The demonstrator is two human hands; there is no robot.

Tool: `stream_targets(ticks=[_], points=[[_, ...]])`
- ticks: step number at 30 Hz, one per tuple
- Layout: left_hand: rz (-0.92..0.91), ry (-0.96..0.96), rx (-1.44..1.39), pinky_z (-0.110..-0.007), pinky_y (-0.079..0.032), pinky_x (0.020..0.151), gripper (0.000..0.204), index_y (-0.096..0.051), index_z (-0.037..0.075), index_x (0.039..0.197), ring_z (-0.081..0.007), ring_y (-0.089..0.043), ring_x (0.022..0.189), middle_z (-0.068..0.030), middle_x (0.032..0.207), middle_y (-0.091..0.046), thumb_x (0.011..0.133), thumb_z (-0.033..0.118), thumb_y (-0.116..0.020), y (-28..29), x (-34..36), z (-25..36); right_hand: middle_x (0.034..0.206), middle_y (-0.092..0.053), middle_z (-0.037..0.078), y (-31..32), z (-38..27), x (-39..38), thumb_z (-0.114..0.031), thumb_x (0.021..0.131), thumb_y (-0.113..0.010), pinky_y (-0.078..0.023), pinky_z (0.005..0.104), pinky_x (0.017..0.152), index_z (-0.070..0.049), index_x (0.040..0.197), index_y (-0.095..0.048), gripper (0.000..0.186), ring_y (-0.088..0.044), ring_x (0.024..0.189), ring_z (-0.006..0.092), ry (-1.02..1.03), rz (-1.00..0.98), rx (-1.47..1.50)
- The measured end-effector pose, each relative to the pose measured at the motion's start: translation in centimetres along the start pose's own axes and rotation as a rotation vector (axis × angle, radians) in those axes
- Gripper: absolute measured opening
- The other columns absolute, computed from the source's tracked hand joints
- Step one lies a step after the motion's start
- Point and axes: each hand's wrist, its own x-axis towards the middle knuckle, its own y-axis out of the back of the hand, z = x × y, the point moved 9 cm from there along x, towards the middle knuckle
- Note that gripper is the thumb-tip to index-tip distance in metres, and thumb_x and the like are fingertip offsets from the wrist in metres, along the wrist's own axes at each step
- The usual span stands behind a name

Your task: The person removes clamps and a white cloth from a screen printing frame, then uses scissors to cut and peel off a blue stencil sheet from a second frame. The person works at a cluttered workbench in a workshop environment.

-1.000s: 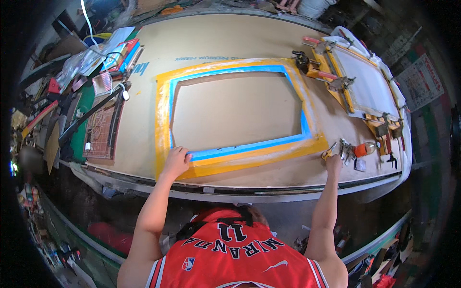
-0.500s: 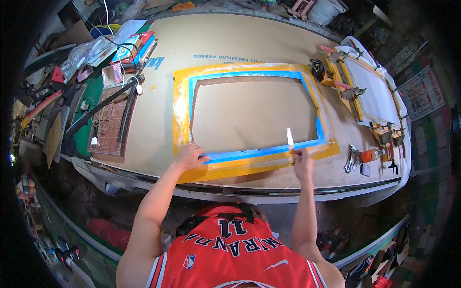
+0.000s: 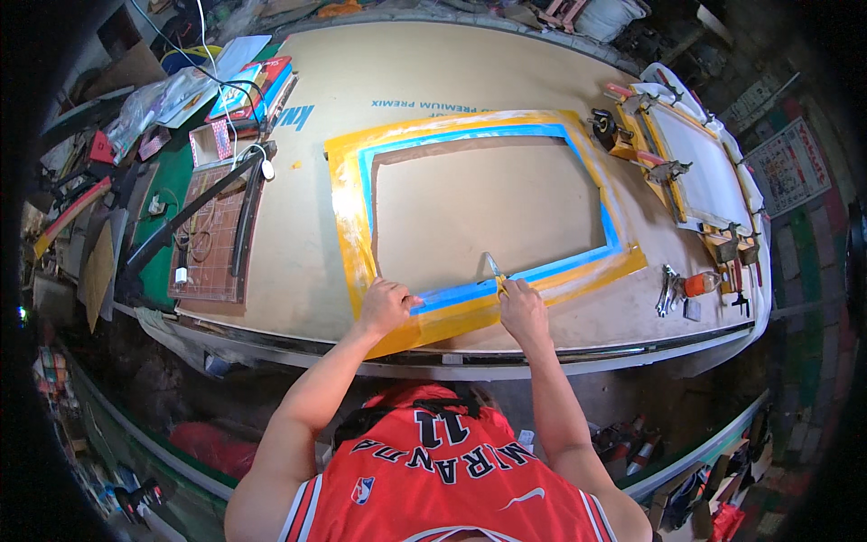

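Observation:
A rectangular yellow frame [image 3: 435,336] with worn, whitish patches lies on the large board, a blue strip [image 3: 566,267] running along its inner edge. My left hand [image 3: 386,305] is closed on the near rail by the left corner, its thumb against the end of the blue strip. In my right hand [image 3: 524,313], over the middle of that rail, is a pair of scissors [image 3: 491,266] with yellow handles. Their bright blade points up and away across the opening. My fingers hide most of the handles.
A tan board [image 3: 433,68] covers the table. To the right, a clamped white screen [image 3: 704,181] stands near wrenches [image 3: 666,291] and an orange-filled bottle [image 3: 699,285]. On the left are a cutting board with a long arm [image 3: 212,230], books [image 3: 244,99] and cables [image 3: 206,50].
My right hand has moved left along the near rail with the scissors, whose blade now tilts leftward. My left hand and the frame's near left corner have shifted slightly right and nearer.

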Motion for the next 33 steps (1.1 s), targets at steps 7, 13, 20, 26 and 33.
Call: stream_targets(ticks=[7,13,20,26,33], points=[[0.03,0.047,-0.013,-0.044,-0.048,0.072,0.027,-0.067,0.007,0.064,-0.0331,-0.066,0.068,-0.0111,0.066,-0.068,0.078,0.023,-0.084,1.4,-0.9,-0.8,0.086,-0.069,0.02,-1.7,-0.2,1.8,-0.013,0.084,-0.068,-0.054,0.0546,0.078,-0.003,0.1,-0.064,0.018,-0.066,0.089,0.0433,-0.012,-0.026,-0.105],[0.074,0.132,-0.072,-0.047,-0.048,0.072,0.032,-0.068,0.007,0.064,-0.0356,-0.066,0.069,-0.0127,0.066,-0.067,0.081,0.029,-0.082,0.7,-0.1,0.1,0.08,-0.071,0.015,-2.9,2.8,4.2,-0.012,0.082,-0.07,-0.055,0.0377,0.066,0.004,0.11,-0.072,0.032,-0.071,0.072,0.0255,-0.171,-0.259,0.223],[-0.32,0.14,-0.118,-0.051,-0.048,0.087,0.025,-0.074,0.005,0.09,-0.041,-0.066,0.088,-0.0193,0.089,-0.071,0.093,0.029,-0.068,-8.7,0.5,7.2,0.078,-0.07,0.001,-3.0,-0.4,5.8,-0.005,0.082,-0.08,-0.049,0.0242,0.061,0.001,0.114,-0.074,0.033,-0.062,0.072,0.007,-0.204,-0.626,0.825],[-0.273,-0.215,0.151,-0.044,-0.047,0.094,0.018,-0.071,0.006,0.085,-0.0322,-0.064,0.098,-0.0127,0.093,-0.067,0.089,0.024,-0.068,-5.3,0.9,5.1,0.089,-0.076,0.005,-4.1,-4.0,8.8,-0.003,0.081,-0.081,-0.048,0.0251,0.058,0.001,0.114,-0.073,0.034,-0.065,0.074,0.0086,-0.103,-0.802,0.773],[-0.224,-0.185,0.125,-0.043,-0.046,0.095,0.016,-0.071,0.005,0.085,-0.0323,-0.062,0.097,-0.0136,0.091,-0.064,0.083,0.021,-0.071,-3.2,2.2,4.1,0.094,-0.076,0.009,-7.1,-7.3,12.3,-0.002,0.085,-0.075,-0.055,0.0283,0.081,0.0,0.115,-0.071,0.03,-0.069,0.084,0.0131,0.168,-0.905,0.617]])
